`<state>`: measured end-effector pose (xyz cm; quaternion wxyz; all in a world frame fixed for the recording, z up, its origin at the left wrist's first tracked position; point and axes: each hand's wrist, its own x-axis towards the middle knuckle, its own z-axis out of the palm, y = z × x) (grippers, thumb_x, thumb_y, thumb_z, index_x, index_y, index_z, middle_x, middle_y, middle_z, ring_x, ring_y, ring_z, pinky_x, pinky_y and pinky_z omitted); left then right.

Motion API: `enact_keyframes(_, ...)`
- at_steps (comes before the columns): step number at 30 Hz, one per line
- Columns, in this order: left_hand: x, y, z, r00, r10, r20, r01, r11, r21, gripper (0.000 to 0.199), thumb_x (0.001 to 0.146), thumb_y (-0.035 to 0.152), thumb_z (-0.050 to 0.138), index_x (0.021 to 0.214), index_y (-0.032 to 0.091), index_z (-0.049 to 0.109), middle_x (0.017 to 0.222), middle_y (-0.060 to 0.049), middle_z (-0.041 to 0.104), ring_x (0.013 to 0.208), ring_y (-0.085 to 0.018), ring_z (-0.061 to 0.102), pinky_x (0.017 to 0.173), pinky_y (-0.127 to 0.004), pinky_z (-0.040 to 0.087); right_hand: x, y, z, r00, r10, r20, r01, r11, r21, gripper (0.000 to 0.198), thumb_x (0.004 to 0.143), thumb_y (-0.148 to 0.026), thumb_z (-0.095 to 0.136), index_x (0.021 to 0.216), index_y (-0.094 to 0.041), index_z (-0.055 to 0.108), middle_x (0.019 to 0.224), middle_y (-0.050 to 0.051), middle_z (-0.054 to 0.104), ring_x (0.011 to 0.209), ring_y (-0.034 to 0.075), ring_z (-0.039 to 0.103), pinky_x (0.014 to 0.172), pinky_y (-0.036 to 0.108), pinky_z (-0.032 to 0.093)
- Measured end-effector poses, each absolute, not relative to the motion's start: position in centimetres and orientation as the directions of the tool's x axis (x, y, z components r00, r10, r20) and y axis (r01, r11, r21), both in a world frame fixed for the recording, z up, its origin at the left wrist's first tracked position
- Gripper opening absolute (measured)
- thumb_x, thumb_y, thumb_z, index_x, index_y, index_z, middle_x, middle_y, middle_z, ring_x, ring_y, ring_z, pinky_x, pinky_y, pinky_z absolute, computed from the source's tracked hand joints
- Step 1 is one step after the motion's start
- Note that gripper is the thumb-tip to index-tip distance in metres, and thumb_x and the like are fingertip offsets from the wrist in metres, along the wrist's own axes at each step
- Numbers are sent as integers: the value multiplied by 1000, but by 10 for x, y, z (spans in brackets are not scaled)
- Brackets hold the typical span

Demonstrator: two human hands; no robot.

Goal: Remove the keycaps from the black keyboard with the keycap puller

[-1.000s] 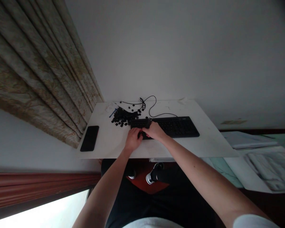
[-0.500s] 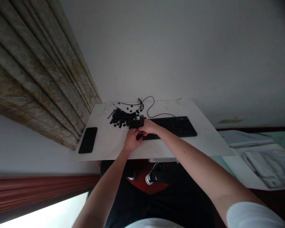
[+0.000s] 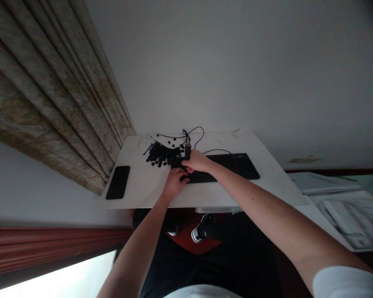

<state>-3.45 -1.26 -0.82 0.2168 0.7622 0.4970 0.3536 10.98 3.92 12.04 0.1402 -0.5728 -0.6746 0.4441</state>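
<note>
A black keyboard (image 3: 240,165) lies along the table, its left part beneath my hands. My right hand (image 3: 197,161) is closed around a dark, stick-like tool (image 3: 188,149) whose top end points up. The tool's lower end is hidden by my fingers, so I cannot tell its exact kind. On the left front part of the keyboard rests my left hand (image 3: 174,182), with thumb and forefinger apart. Just beyond and to the left lies a heap of small black keycaps (image 3: 161,154), several of them scattered around it.
A thin blue tool (image 3: 148,149) lies at the heap's left side. The keyboard's cable (image 3: 202,134) loops toward the wall. A dark phone (image 3: 118,182) lies at the left edge of the white table (image 3: 211,195). A curtain (image 3: 65,91) hangs at the left.
My right hand has lifted slightly, and more of the dark tool shows above it. My left thumb and forefinger have parted from the right hand a little. The view has shifted slightly.
</note>
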Motion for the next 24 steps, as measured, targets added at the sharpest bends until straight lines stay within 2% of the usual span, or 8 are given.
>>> enact_keyframes(4,-34,-14,-9,252,908,333,611,-417,673,12,82,19,74,93,22,74,101,-4,68,100,-22,62,95,-41,49,121,33,104,-246,890,-383,604,-168,-779,7,78,-16,67,73,-12,64,54,6,67,52,18,68,49,26,60)
enact_keyframes(9,-33,-15,-5,274,896,349,635,-441,634,23,81,23,76,103,22,70,102,-5,69,102,-24,61,94,-42,48,124,31,85,-210,899,-385,563,-210,-799,7,77,-17,69,75,-12,64,54,5,66,51,19,68,49,27,61)
enact_keyframes(13,-34,-15,-4,261,897,357,621,-439,650,15,83,15,68,96,21,67,99,-4,68,100,-22,61,94,-40,47,119,33,87,-243,881,-405,597,-193,-779,12,78,-17,68,69,-12,63,54,7,66,50,19,68,48,26,60)
enact_keyframes(17,-34,-15,-6,216,918,334,618,-393,681,18,80,7,63,93,19,63,95,-4,67,97,-22,61,91,-39,48,117,34,86,-259,880,-397,613,-168,-772,5,77,-13,68,73,-11,65,55,5,66,49,17,66,48,27,60)
enact_keyframes(24,-33,-16,-3,249,912,325,638,-407,654,18,78,9,66,92,20,65,96,-5,66,100,-24,60,92,-41,48,118,35,81,-316,866,-389,599,-136,-789,4,76,-12,68,74,-10,66,62,7,69,51,16,67,49,25,60)
